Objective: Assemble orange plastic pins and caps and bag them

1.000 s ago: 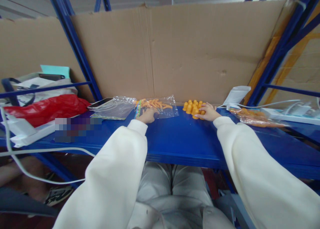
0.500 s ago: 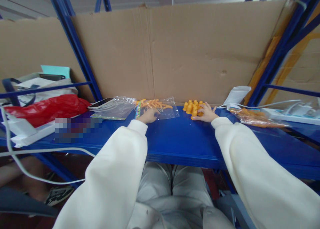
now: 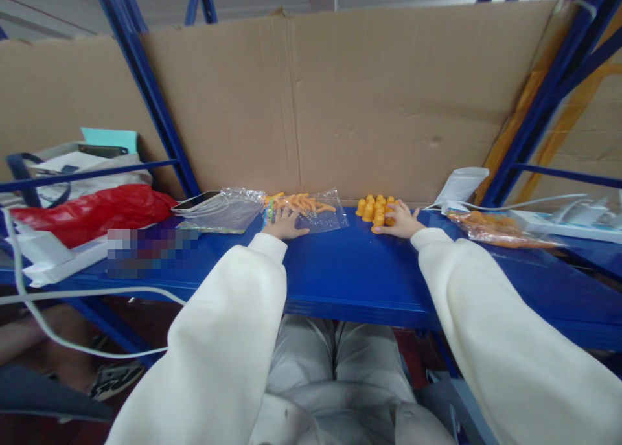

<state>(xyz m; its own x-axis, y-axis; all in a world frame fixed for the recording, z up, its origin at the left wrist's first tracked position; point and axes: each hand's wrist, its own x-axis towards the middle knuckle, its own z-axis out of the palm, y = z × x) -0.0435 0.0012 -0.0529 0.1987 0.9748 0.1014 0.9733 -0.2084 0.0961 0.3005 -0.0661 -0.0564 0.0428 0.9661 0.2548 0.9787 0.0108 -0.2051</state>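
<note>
My left hand (image 3: pixel 286 225) is open, its fingers spread over the near left edge of a clear plastic bag (image 3: pixel 335 221). Slender orange stick-like pieces (image 3: pixel 304 203) lie in a loose pile on or in that bag; which of the two I cannot tell. Further right, several orange cup-shaped pieces (image 3: pixel 369 208) stand close together in a cluster. Against the cluster's right side rests my right hand (image 3: pixel 402 222), thumb and fingers apart around the nearest pieces. Its thumb touches the base of the front piece, and the hand hides part of the cluster.
Left on the blue shelf (image 3: pixel 340 270) lie a phone (image 3: pixel 197 201), a flat clear packet (image 3: pixel 223 215), a red bag (image 3: pixel 107 208) and a white power strip (image 3: pixel 68 263). On the right is a bag of orange pieces (image 3: pixel 500 228) beside white cables. Cardboard (image 3: pixel 364 102) closes the back.
My left hand has shifted slightly left, and its curled fingers have spread out. My right hand stays at the cup-shaped pieces.
</note>
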